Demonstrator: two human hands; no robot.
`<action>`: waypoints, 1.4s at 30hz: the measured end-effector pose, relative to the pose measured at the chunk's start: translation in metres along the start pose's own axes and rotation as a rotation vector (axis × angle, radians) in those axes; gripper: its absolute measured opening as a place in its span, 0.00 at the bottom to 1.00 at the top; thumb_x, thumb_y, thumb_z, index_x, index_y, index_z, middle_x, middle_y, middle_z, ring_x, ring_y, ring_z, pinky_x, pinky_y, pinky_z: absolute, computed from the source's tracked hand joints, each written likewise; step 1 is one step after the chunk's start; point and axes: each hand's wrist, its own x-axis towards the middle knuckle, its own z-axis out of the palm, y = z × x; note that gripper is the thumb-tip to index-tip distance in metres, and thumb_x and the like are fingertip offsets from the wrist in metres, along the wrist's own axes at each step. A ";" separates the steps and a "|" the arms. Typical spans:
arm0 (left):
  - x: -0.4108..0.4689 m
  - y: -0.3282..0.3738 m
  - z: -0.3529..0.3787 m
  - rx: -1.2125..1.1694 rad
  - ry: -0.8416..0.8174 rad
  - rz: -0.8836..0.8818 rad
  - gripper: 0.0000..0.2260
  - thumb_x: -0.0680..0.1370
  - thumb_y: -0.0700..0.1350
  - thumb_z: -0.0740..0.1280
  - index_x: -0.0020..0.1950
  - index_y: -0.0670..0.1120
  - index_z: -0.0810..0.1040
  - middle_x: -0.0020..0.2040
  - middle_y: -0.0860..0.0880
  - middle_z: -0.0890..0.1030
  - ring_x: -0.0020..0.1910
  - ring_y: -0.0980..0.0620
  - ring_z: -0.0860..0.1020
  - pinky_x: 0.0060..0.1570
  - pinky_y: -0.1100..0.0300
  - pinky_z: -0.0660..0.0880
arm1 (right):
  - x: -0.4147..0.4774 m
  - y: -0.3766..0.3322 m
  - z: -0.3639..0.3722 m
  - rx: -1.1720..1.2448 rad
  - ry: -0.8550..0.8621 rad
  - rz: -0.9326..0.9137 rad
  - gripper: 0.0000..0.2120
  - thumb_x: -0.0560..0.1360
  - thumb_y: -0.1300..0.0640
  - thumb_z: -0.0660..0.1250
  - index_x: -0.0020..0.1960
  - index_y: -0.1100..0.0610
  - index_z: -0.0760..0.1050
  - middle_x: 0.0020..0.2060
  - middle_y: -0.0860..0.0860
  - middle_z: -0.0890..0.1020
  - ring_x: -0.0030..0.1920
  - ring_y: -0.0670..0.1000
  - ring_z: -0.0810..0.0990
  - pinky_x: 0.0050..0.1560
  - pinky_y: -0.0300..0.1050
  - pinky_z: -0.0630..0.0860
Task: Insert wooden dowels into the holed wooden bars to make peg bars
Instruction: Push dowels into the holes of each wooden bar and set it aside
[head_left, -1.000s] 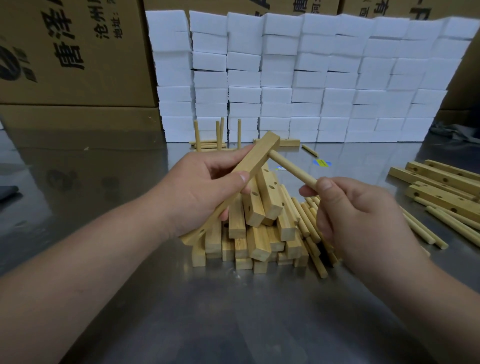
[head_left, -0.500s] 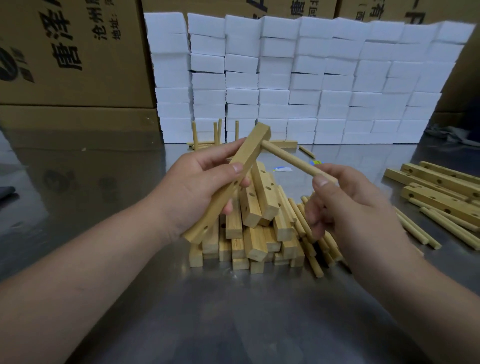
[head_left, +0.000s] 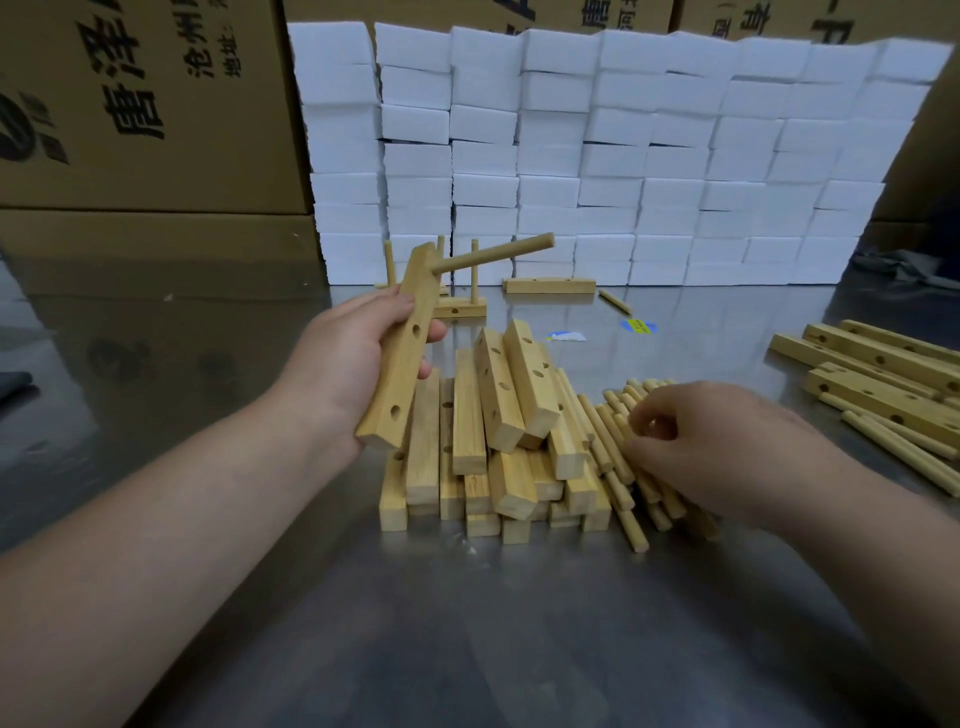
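The right hand (head_left: 722, 447) covers part of the loose dowels (head_left: 605, 441); whether its curled fingers pinch one cannot be told. The long bars (head_left: 852, 358) at the right edge and the cardboard boxes (head_left: 156, 104) at upper left are cut off. The sticker (head_left: 638, 326) is too small to read.

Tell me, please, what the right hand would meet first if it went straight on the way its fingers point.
Probably the loose dowels heaped right under the right hand, down and to its left, though depth is unclear.
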 end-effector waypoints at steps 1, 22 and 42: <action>0.001 -0.001 0.000 0.000 0.002 -0.005 0.11 0.79 0.46 0.60 0.59 0.46 0.77 0.37 0.50 0.83 0.25 0.57 0.75 0.22 0.67 0.70 | 0.000 0.000 0.001 -0.032 -0.004 -0.010 0.10 0.73 0.45 0.60 0.52 0.43 0.74 0.39 0.42 0.74 0.41 0.46 0.73 0.32 0.39 0.65; 0.000 -0.004 0.003 0.015 -0.016 -0.008 0.11 0.79 0.44 0.60 0.59 0.46 0.77 0.38 0.49 0.83 0.25 0.56 0.75 0.23 0.67 0.70 | -0.015 -0.005 -0.014 -0.182 -0.197 -0.177 0.21 0.68 0.45 0.62 0.60 0.43 0.66 0.53 0.44 0.74 0.51 0.48 0.73 0.46 0.42 0.72; -0.022 0.007 0.019 -0.022 -0.266 0.003 0.14 0.78 0.35 0.55 0.55 0.45 0.78 0.44 0.48 0.84 0.33 0.57 0.76 0.31 0.67 0.75 | -0.028 -0.036 0.005 0.383 0.508 -0.386 0.15 0.73 0.58 0.59 0.55 0.58 0.79 0.36 0.48 0.78 0.42 0.45 0.72 0.38 0.37 0.69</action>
